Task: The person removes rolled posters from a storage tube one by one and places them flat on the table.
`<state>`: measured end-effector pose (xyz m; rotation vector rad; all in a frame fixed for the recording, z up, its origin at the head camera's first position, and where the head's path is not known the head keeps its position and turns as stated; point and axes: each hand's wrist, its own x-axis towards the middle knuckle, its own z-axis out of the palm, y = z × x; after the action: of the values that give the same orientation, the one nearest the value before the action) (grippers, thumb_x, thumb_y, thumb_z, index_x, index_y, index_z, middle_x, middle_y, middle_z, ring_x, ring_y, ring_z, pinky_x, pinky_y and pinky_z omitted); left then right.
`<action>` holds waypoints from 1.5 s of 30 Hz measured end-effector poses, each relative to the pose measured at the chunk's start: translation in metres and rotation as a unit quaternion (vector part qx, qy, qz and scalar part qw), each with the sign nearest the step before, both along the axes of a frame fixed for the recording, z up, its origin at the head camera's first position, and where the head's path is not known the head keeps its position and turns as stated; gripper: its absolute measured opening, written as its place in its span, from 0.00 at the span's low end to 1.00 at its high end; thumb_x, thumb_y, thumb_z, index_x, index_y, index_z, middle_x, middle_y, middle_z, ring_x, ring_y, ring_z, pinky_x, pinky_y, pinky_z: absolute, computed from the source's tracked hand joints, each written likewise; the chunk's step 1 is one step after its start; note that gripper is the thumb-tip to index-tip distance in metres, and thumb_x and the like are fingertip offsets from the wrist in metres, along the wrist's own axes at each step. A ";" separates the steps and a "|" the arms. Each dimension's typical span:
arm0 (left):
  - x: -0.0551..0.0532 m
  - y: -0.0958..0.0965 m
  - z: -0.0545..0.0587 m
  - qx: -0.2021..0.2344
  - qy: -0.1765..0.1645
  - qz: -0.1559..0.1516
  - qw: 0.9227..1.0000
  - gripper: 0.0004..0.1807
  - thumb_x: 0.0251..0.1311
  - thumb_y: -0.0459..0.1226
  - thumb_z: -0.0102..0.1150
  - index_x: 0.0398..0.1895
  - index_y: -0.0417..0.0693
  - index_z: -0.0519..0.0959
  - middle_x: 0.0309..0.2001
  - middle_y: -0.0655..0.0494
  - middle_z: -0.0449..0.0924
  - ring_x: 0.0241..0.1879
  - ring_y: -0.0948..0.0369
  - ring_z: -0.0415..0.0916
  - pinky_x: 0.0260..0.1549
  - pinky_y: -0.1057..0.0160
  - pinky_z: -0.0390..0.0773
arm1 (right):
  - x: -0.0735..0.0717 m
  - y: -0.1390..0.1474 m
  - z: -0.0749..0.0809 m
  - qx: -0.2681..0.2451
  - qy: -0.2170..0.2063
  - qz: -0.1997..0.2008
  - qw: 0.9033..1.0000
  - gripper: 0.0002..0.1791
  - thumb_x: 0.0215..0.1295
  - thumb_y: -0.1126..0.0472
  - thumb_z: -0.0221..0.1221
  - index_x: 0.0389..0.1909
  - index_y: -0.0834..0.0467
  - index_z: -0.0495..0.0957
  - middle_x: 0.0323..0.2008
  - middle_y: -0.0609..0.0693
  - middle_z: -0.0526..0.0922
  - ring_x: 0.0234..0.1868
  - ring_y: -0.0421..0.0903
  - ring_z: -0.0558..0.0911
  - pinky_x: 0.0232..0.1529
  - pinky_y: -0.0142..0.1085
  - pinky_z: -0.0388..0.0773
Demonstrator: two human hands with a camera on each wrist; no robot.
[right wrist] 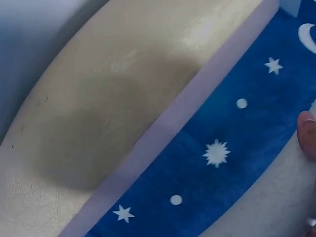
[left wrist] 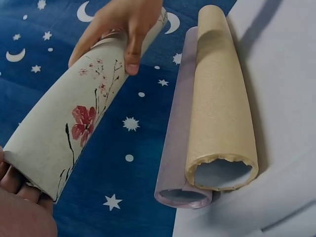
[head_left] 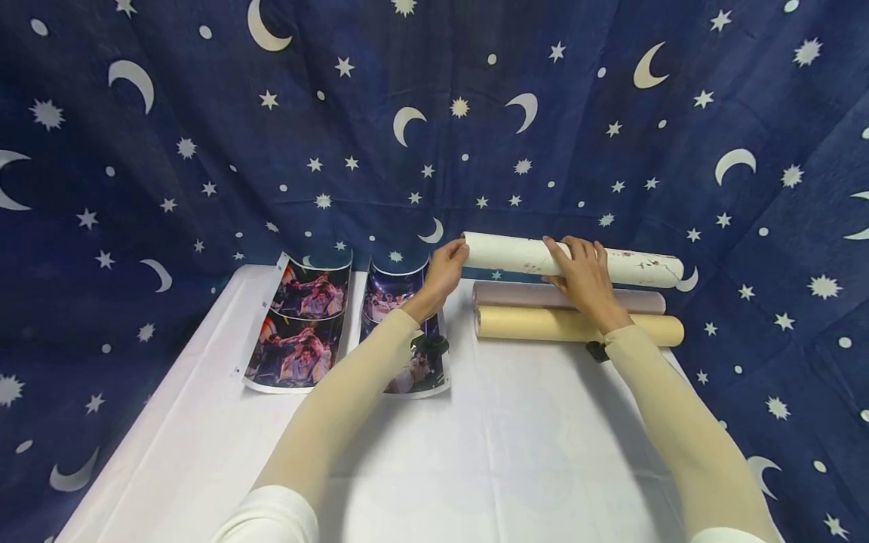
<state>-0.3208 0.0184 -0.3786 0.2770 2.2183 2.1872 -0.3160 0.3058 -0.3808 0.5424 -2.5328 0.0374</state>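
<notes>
A white paper roll (head_left: 511, 253) printed with red blossoms and dark stems is held up at the back of the table, behind two other rolls. My left hand (head_left: 441, 273) grips its left end, with fingers tucked into the open mouth, as the left wrist view shows. From above, my right hand (head_left: 584, 273) holds the roll near its middle, thumb (left wrist: 132, 61) on one side and fingers across the other. Below it lie a lilac roll (head_left: 512, 294) and a cream-yellow roll (head_left: 536, 323), side by side. The right wrist view catches only a fingertip (right wrist: 307, 136) at its edge.
Two curling printed photo sheets, one at the left (head_left: 304, 354) and one (head_left: 437, 369) partly behind my left forearm, lie on the white-covered table (head_left: 516, 452). A dark blue cloth (head_left: 462, 181) with moons and stars hangs directly behind the table.
</notes>
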 end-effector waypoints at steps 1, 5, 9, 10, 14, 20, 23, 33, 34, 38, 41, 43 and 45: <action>0.002 -0.002 0.000 -0.004 0.004 -0.002 1.000 0.24 0.76 0.41 0.42 0.69 0.39 0.68 0.66 0.43 0.72 0.69 0.52 0.67 0.72 0.57 0.62 | 0.003 -0.001 0.001 0.000 0.004 0.004 1.000 0.44 0.54 0.51 0.71 0.72 0.44 0.61 0.59 0.65 0.70 0.61 0.66 0.68 0.66 0.67 0.56; 0.013 -0.011 0.003 -0.011 0.021 -0.008 1.000 0.24 0.77 0.42 0.40 0.69 0.38 0.66 0.66 0.42 0.72 0.69 0.52 0.67 0.72 0.56 0.61 | 0.015 -0.004 0.002 -0.008 0.023 0.027 0.999 0.43 0.54 0.49 0.71 0.71 0.46 0.64 0.59 0.63 0.71 0.60 0.65 0.69 0.64 0.64 0.58; 0.023 -0.020 0.003 -0.001 0.035 -0.016 0.999 0.24 0.77 0.40 0.38 0.68 0.35 0.66 0.64 0.40 0.73 0.67 0.50 0.69 0.72 0.55 0.62 | 0.025 -0.007 0.002 -0.003 0.053 0.055 0.997 0.43 0.53 0.48 0.70 0.70 0.46 0.65 0.57 0.64 0.72 0.58 0.65 0.71 0.62 0.62 0.61; 0.026 -0.022 0.003 0.000 0.038 -0.019 0.999 0.24 0.77 0.40 0.38 0.68 0.35 0.66 0.64 0.39 0.73 0.67 0.50 0.69 0.72 0.55 0.62 | 0.028 -0.008 0.002 -0.001 0.058 0.060 0.997 0.43 0.53 0.47 0.70 0.70 0.46 0.65 0.57 0.64 0.72 0.58 0.65 0.71 0.61 0.62 0.62; 0.037 -0.029 0.000 -0.001 0.055 -0.037 0.998 0.24 0.77 0.38 0.36 0.67 0.31 0.66 0.63 0.36 0.73 0.66 0.49 0.69 0.72 0.55 0.61 | 0.041 -0.012 0.001 0.001 0.062 0.070 0.996 0.43 0.52 0.48 0.71 0.70 0.47 0.66 0.56 0.65 0.72 0.58 0.66 0.71 0.59 0.63 0.62; 0.055 -0.040 -0.005 -0.020 0.062 -0.056 0.996 0.24 0.78 0.39 0.36 0.68 0.32 0.66 0.62 0.37 0.74 0.67 0.49 0.69 0.72 0.54 0.61 | 0.062 -0.018 -0.001 -0.004 0.047 0.072 0.996 0.42 0.53 0.48 0.71 0.70 0.46 0.66 0.56 0.64 0.73 0.57 0.65 0.70 0.59 0.64 0.62; 0.064 -0.045 -0.009 -0.025 0.066 -0.064 0.995 0.24 0.78 0.40 0.35 0.68 0.34 0.66 0.61 0.38 0.75 0.67 0.49 0.69 0.72 0.54 0.61 | 0.072 -0.022 -0.004 -0.011 0.038 0.073 0.997 0.42 0.53 0.48 0.71 0.70 0.46 0.66 0.56 0.63 0.73 0.56 0.65 0.71 0.58 0.62 0.62; 0.091 -0.060 -0.028 -0.053 0.056 -0.080 0.994 0.26 0.79 0.41 0.31 0.69 0.31 0.64 0.64 0.36 0.71 0.71 0.49 0.63 0.74 0.53 0.56 | 0.099 -0.036 -0.022 -0.025 0.024 0.086 0.996 0.44 0.49 0.49 0.73 0.69 0.47 0.67 0.56 0.62 0.73 0.56 0.64 0.72 0.57 0.62 0.63; 0.093 -0.062 -0.029 -0.057 0.057 -0.083 0.993 0.26 0.79 0.41 0.31 0.68 0.30 0.64 0.63 0.35 0.72 0.71 0.48 0.63 0.74 0.53 0.56 | 0.101 -0.037 -0.023 -0.025 0.022 0.087 0.996 0.44 0.49 0.49 0.73 0.69 0.47 0.67 0.56 0.62 0.73 0.57 0.64 0.71 0.57 0.61 0.63; 0.102 -0.067 -0.032 -0.059 0.065 -0.084 0.993 0.27 0.79 0.40 0.31 0.69 0.27 0.61 0.65 0.32 0.68 0.73 0.45 0.59 0.74 0.51 0.54 | 0.108 -0.042 -0.027 -0.028 0.016 0.090 0.995 0.43 0.50 0.47 0.71 0.70 0.47 0.67 0.56 0.61 0.73 0.57 0.64 0.72 0.58 0.60 0.63; 0.109 -0.070 -0.034 -0.061 0.066 -0.072 0.993 0.29 0.78 0.40 0.31 0.71 0.25 0.56 0.70 0.31 0.61 0.75 0.43 0.53 0.75 0.49 0.50 | 0.112 -0.047 -0.031 -0.032 0.014 0.096 0.995 0.43 0.51 0.46 0.71 0.69 0.48 0.67 0.55 0.61 0.73 0.56 0.63 0.72 0.57 0.60 0.63; 0.114 -0.073 -0.036 -0.061 0.057 -0.063 0.994 0.30 0.78 0.41 0.31 0.72 0.25 0.53 0.73 0.31 0.55 0.76 0.43 0.49 0.75 0.49 0.48 | 0.114 -0.050 -0.033 -0.031 0.015 0.099 0.994 0.43 0.51 0.46 0.70 0.69 0.47 0.67 0.55 0.61 0.73 0.55 0.63 0.72 0.56 0.60 0.64; 0.118 -0.076 -0.039 -0.059 0.054 -0.058 0.995 0.30 0.78 0.41 0.31 0.71 0.24 0.54 0.73 0.31 0.55 0.75 0.42 0.50 0.75 0.48 0.48 | 0.116 -0.053 -0.036 -0.035 0.016 0.105 0.994 0.43 0.50 0.46 0.71 0.69 0.47 0.68 0.56 0.61 0.73 0.55 0.63 0.73 0.56 0.61 0.64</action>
<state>-0.2025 -0.0578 -0.4178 0.5178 2.3093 2.0207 -0.1995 0.2527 -0.4172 0.7715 -2.4238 0.1910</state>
